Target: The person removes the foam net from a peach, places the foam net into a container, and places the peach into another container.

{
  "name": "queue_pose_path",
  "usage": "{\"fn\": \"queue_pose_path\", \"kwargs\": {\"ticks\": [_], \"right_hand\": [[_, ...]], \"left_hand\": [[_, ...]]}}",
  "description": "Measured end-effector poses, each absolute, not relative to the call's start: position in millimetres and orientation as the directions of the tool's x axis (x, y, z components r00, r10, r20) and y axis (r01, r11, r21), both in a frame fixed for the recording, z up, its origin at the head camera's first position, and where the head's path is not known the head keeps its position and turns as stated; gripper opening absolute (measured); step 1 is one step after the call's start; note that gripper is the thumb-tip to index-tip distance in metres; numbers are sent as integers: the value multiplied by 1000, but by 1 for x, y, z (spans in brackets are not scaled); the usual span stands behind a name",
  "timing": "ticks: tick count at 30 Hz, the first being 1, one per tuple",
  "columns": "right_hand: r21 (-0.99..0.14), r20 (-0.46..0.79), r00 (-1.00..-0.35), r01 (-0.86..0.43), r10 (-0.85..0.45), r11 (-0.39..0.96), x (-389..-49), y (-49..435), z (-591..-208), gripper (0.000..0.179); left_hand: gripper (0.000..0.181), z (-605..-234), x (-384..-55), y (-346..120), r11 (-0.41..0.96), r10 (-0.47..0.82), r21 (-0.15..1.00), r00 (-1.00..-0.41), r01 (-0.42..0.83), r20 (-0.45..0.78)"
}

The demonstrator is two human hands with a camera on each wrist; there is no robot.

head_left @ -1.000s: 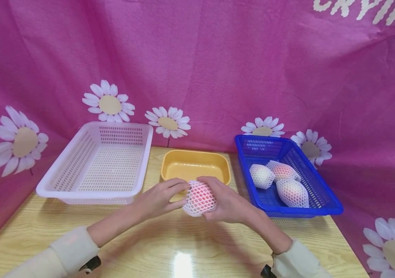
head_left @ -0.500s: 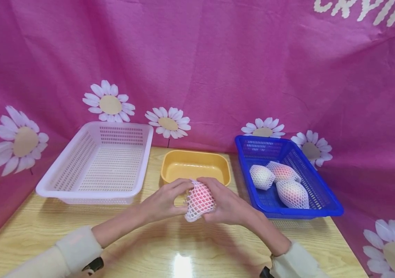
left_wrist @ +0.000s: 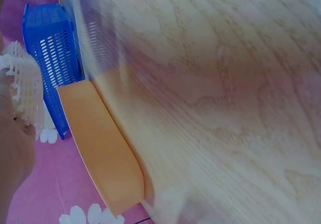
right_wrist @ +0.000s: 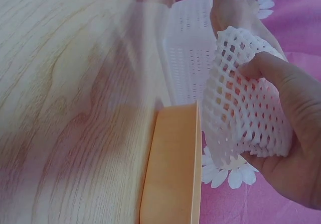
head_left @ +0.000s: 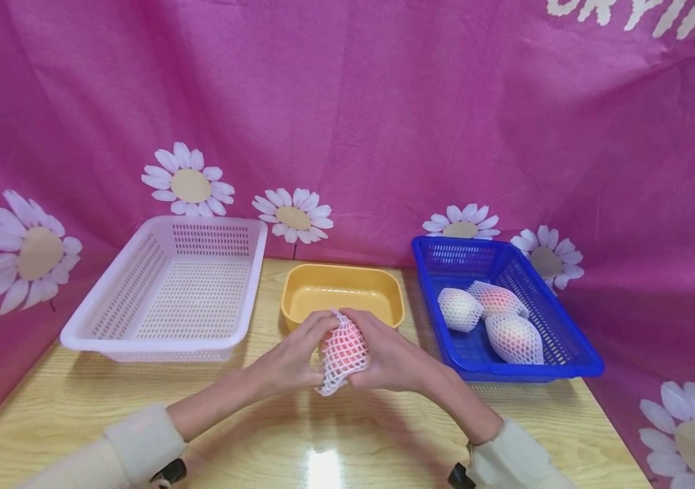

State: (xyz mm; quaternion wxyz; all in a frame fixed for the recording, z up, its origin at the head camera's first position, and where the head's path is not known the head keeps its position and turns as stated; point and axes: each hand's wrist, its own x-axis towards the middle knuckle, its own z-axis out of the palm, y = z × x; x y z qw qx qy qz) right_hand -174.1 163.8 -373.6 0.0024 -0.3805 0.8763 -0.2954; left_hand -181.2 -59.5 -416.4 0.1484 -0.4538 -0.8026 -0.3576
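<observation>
In the head view, a pinkish-red round fruit (head_left: 346,345) in a white foam net sleeve (head_left: 334,377) is held above the table, in front of the yellow tub. My right hand (head_left: 393,353) grips it from the right; in the right wrist view the thumb presses on the net (right_wrist: 246,98), whose loose end sticks out past the fruit. From the other side my left hand (head_left: 292,353) holds the sleeved fruit, fingers on top and thumb below. At the left wrist view's edge, part of the net (left_wrist: 27,91) shows against the left hand (left_wrist: 15,148). The fruit's underside is hidden.
A yellow tub (head_left: 343,270) stands just behind the hands. At the left is a white slotted basket (head_left: 250,299). The blue basket (head_left: 567,339) at the right holds three net-wrapped fruits (head_left: 515,339). A pink flowered cloth (head_left: 347,122) hangs behind the wooden table (head_left: 250,435).
My left hand has come in closer around the fruit. The net's lower end now hangs further down and left, and the held fruit has shifted slightly left with my right hand.
</observation>
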Motion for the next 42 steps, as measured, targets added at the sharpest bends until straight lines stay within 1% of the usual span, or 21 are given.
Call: {"fn": "queue_pose_path", "kwargs": {"ticks": [3,10,13,16,20,25,28,33,39,42], "right_hand": [[-532,208,-707,-662,-676,528,-175,163,-372,100],[-546,180,-685,-666,-706,508,-176,165,-366,97],[-562,156,-675,-661,-721,498,-178,165,-363,93],[-589,149,-658,-659,-738,468,-180,166,-360,87],[-613,150,-644,-656,-750,441,-182,168,-356,78],[-581,129,-656,-658,-743,480,-186,170,-353,74],[-558,135,-645,-677,-752,480,-188,171,-353,69],[-512,178,-636,-712,-751,481,-192,170,-353,55],[-437,227,-651,-733,-725,521,-195,166,-356,48],[-436,231,-667,-722,-708,538,-197,165,-358,47]], "left_hand": [[84,-416,-180,-59,335,621,433,-542,837,567],[78,-413,-181,-61,361,607,402,-539,841,584],[76,-412,-181,-64,375,599,398,-546,837,585],[78,-411,-182,-68,376,593,393,-544,839,594],[81,-409,-185,-72,349,588,390,-523,852,617],[83,-406,-188,-78,331,571,409,-525,851,631],[84,-405,-189,-82,350,564,432,-555,831,611],[84,-401,-188,-89,398,541,457,-606,795,583],[85,-397,-190,-98,408,524,438,-598,801,606],[85,-393,-190,-102,418,511,439,-605,795,610]]}}
